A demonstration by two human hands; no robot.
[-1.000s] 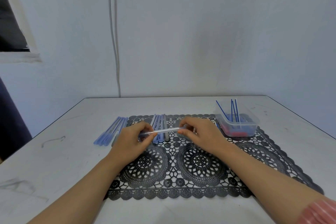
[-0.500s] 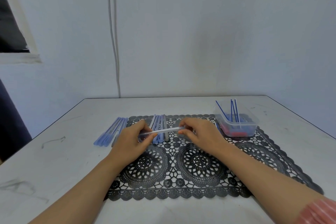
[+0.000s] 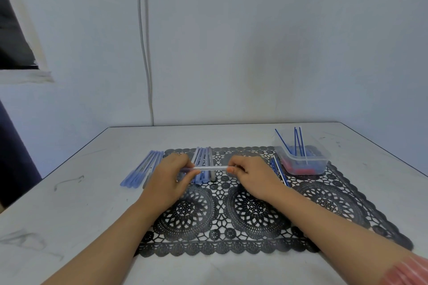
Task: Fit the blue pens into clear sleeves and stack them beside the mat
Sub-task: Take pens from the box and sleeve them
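Both forearms reach forward over the black lace mat (image 3: 324, 199), wrists low, knuckles up. The left hand (image 3: 169, 176) pinches one end of a clear sleeve (image 3: 209, 168) between thumb and curled fingers. The right hand (image 3: 252, 176) pinches the other end, so the sleeve lies level between them. Just behind the grip, a row of pens (image 3: 202, 159) lies on the mat. Left of the left hand, off the mat, a stack of sleeved blue pens (image 3: 141, 171) rests on the table (image 3: 69, 215). Right of the right hand stands a clear tub (image 3: 301, 159).
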